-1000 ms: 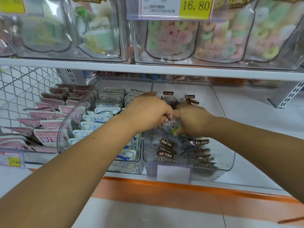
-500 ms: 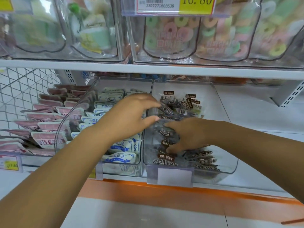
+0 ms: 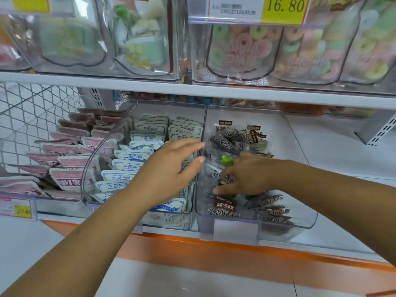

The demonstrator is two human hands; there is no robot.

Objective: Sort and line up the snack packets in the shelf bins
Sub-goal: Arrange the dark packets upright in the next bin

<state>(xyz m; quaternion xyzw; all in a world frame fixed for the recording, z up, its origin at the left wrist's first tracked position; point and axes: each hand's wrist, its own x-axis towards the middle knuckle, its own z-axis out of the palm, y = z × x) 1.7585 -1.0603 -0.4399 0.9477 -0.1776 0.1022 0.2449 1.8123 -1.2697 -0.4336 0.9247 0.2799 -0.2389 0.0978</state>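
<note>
- Our right hand (image 3: 246, 176) lies inside the plum bin (image 3: 286, 144), fingers spread flat on the dark packets (image 3: 230, 139); it grasps none that we can see.
- Our left hand (image 3: 169, 166) hovers released, fingers straight, at that bin's left wall.
- We judge the step to be straightening this bin: its packets lie jumbled.
- The next move calls for gathering loose packets into 1 row, faces forward.
- Left of the bin, blue-white packets (image 3: 137, 156) sit in 2 neat rows; further left are pink packets (image 3: 70, 163).
- The shelf (image 3: 192, 88) above the bin hangs low and may cramp reach to its back.

shop | price tag (image 3: 259, 8) | shelf bins (image 3: 308, 219) of snack packets (image 3: 132, 155)
</note>
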